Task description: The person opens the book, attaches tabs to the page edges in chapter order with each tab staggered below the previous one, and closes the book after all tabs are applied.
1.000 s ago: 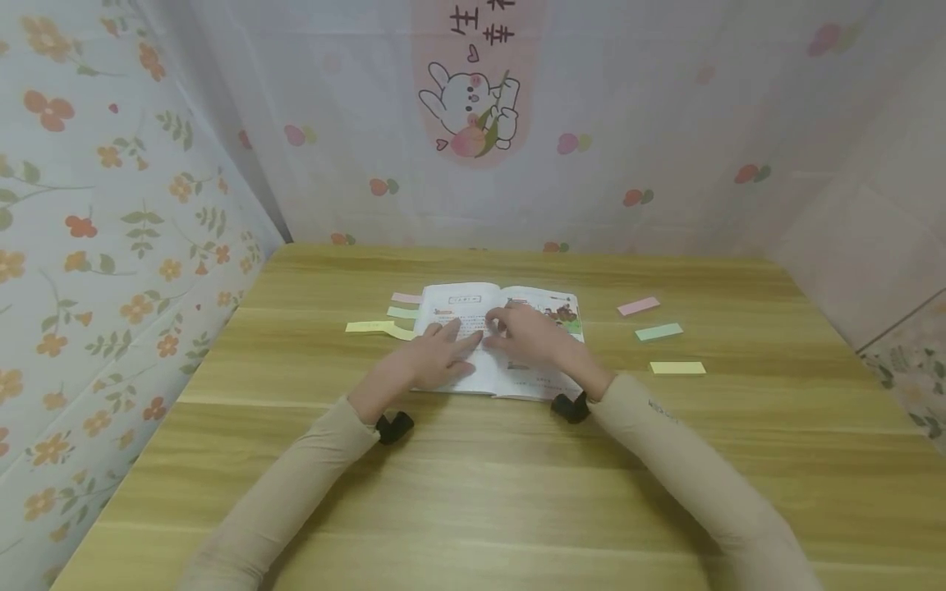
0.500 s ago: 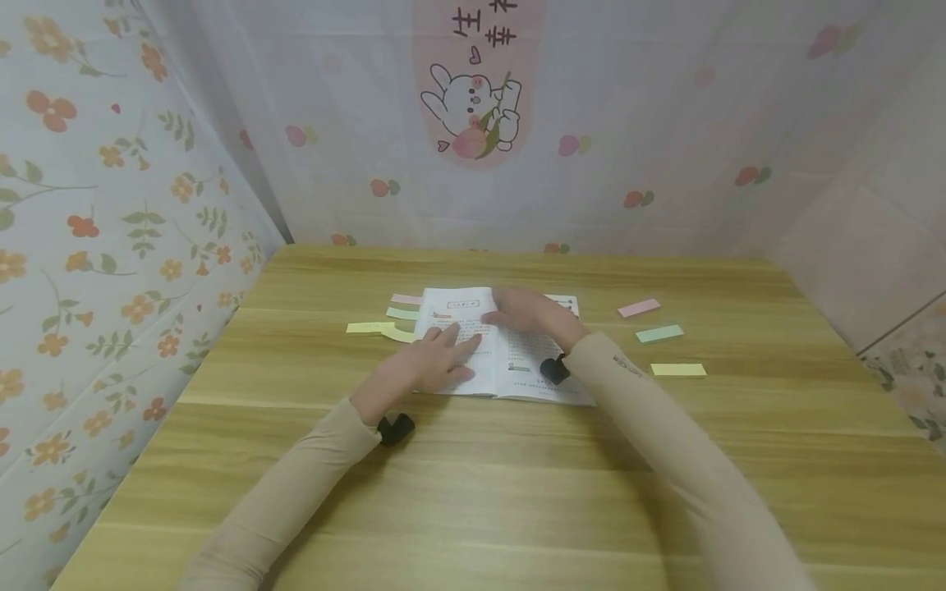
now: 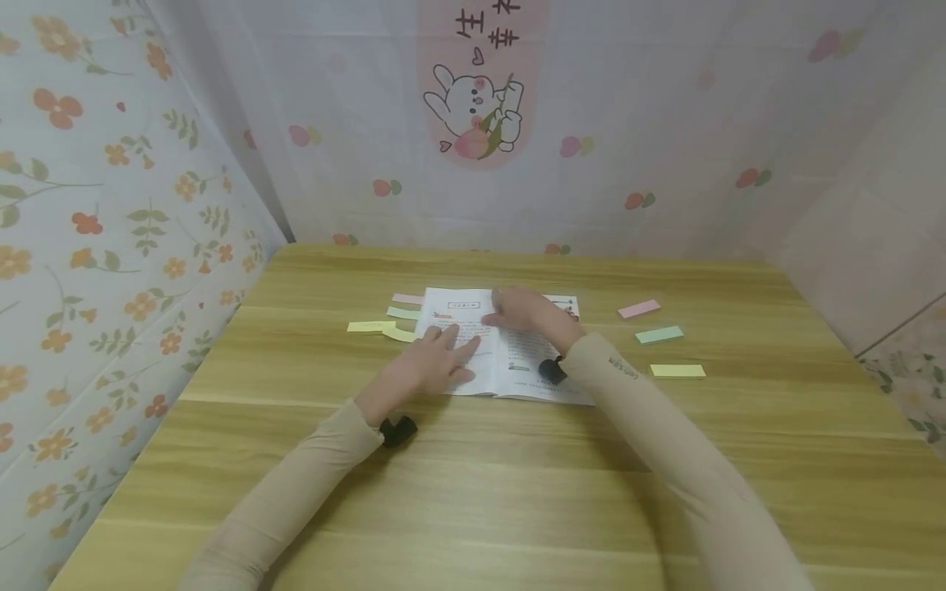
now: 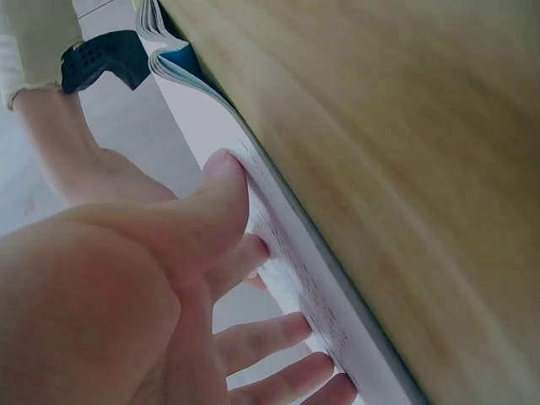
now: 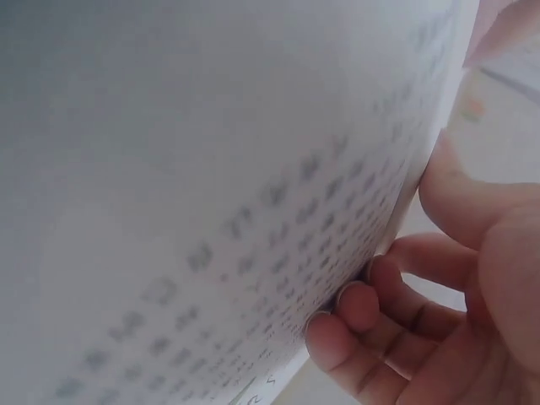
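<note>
An open book [image 3: 461,306] with printed pages lies on the wooden table. My left hand [image 3: 436,361] rests on its left page, fingers spread; the left wrist view shows the thumb and fingertips of that hand [image 4: 169,278] touching the paper near the book's lower edge. Over at the far end of the centre fold is my right hand [image 3: 534,316], bent at the wrist. Up close in the right wrist view, the fingertips of the right hand [image 5: 447,295] press against the paper with the thumb apart from them, and nothing is pinched.
Pink [image 3: 407,299], green [image 3: 403,313] and yellow [image 3: 369,327] paper strips stick out past the book's left edge. To its right lie loose pink [image 3: 639,309], green [image 3: 659,335] and yellow [image 3: 677,371] strips. A patterned curtain [image 3: 332,164] hangs behind the table.
From mid-fold, my right hand has shifted to the far end of the book's centre fold, and its forearm came forward over the right page. My left hand stays put.
</note>
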`<act>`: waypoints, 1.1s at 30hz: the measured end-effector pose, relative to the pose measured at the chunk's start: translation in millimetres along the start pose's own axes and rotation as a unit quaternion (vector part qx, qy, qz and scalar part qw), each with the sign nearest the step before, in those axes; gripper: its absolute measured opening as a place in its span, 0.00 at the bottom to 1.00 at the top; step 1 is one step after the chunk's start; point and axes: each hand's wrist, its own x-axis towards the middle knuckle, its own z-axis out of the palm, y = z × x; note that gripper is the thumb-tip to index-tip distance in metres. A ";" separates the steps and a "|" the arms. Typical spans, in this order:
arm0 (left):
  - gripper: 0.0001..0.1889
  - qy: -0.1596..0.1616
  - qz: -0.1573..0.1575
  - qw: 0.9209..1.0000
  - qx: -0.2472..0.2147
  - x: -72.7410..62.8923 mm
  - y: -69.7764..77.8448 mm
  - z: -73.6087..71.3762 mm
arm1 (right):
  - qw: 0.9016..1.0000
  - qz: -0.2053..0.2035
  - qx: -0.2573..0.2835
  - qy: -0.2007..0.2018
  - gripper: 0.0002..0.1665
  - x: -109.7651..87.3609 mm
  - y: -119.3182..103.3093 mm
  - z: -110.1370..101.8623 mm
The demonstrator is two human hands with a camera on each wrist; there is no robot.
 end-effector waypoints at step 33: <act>0.34 -0.002 0.003 0.999 0.033 1.5 1.0 3.5 | 0.988 -0.131 -0.066 0.055 0.29 -110.5 -63.6 43.0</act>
